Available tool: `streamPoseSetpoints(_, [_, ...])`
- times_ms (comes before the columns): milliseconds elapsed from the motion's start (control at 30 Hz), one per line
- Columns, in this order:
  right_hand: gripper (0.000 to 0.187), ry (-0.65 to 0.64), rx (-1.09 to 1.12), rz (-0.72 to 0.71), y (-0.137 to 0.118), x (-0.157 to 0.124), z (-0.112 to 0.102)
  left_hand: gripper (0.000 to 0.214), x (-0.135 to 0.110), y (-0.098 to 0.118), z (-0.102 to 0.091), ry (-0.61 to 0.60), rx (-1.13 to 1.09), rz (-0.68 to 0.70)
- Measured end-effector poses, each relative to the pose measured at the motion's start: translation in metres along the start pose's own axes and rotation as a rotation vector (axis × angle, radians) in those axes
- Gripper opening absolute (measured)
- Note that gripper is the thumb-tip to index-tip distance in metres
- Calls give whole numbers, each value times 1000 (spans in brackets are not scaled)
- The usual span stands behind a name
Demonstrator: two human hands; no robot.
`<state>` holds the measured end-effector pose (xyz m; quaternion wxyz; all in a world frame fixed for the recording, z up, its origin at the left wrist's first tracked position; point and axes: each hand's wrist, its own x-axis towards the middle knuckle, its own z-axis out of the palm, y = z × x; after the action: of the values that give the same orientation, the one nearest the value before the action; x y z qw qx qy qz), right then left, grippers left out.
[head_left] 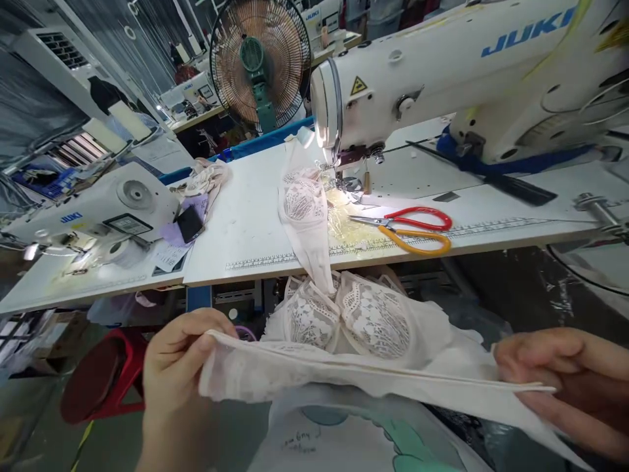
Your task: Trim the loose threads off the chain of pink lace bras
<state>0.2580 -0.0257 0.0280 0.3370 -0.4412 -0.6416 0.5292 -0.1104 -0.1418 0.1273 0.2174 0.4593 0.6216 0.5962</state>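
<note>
A pale lace bra [376, 318] hangs below the front edge of the sewing table, its lower band stretched sideways between my hands. My left hand [179, 367] pinches one end of the band between thumb and fingers. At the other end, my right hand [565, 380] has its fingers closed round the band, with a strip of fabric poking out past them. Another lace cup [303, 200] lies on the tabletop by the needle, and its fabric runs down over the edge to the bra in front of me.
A white JUKI sewing machine [417, 85] stands at the right, its lamp lit. Scissors [405, 229] with red and orange handles lie near the table edge [255, 275]. A second machine [98, 203], a phone [189, 224] and a red stool [105, 377] are left; a fan [260, 65] is behind.
</note>
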Motion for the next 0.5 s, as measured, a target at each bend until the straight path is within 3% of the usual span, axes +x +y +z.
streamPoseSetpoints(100, [20, -59, 14, 48, -8, 13, 7, 15, 11, -1, 5, 28, 62, -232])
streamPoseSetpoints(200, [25, -106, 14, 132, 3, 46, 23, 20, 39, -36, 26, -86, 51, -489])
streamPoseSetpoints(367, [21, -17, 37, 105, 31, 81, 43, 27, 69, -95, 54, -146, 159, -442])
streamPoseSetpoints(500, [22, 10, 84, 93, 36, 81, 47, 23, 67, -104, 49, -115, 350, -335])
